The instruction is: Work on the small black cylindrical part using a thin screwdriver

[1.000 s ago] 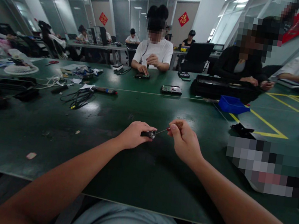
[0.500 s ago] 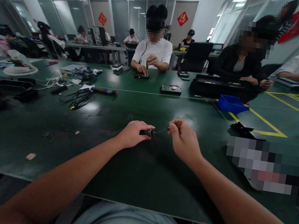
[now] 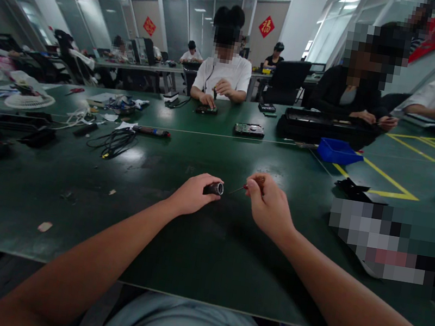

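Observation:
A short dark cylinder with a pale ring at its open end is gripped in my left hand, fingers over the top and thumb below. Its open end faces right. My right hand is closed round the brownish handle of a screwdriver, whose thin shaft points left and slightly down. A small gap separates the shaft's tip from the cylinder's rim. Both hands are just above the green table. The cylinder's far end is hidden by my fingers, and what it is exactly cannot be made out.
Ahead lie a hard drive and a blue bin. A tool with a coiled black cable lies front left, near a white fan. A black part is at right. Across the table a person works with a screwdriver.
The screwdriver tip was at the cylinder's open end and is now apart from it. My left hand has turned the cylinder slightly, so its open end shows more.

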Motion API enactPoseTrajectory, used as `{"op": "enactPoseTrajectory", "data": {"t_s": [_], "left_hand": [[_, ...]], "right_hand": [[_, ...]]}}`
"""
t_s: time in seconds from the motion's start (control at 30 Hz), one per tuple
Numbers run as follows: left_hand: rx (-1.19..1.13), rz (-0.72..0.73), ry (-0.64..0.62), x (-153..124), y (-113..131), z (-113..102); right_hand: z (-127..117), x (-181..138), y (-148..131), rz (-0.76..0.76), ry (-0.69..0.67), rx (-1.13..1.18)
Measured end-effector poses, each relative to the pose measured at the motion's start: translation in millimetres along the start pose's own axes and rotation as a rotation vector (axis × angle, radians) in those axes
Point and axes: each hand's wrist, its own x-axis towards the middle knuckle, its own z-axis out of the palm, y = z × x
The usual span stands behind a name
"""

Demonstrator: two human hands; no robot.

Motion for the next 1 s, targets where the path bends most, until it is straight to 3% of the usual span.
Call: {"op": "enactPoseTrajectory", "data": {"t_s": [0.17, 0.43, 0.67, 1.0], "left_hand": [[-0.037, -0.054, 0.007, 0.4, 3.9, -0.8], [-0.064, -0.133, 0.129, 0.7, -1.5, -5.1], [0.078, -0.087, -0.130, 1.8, 2.6, -15.6], [0.330, -0.029, -0.315, 1.0, 0.0, -15.9]], "right_hand": [[-1.3, -0.1, -2.7, 0.014, -0.010, 0.013], [-0.2, -0.5, -2.0, 0.012, -0.021, 0.027], [-0.8, -0.5, -1.5, -0.007, -0.032, 0.017], [0.0, -0.7, -1.2, -0.020, -0.049, 0.021]]}}
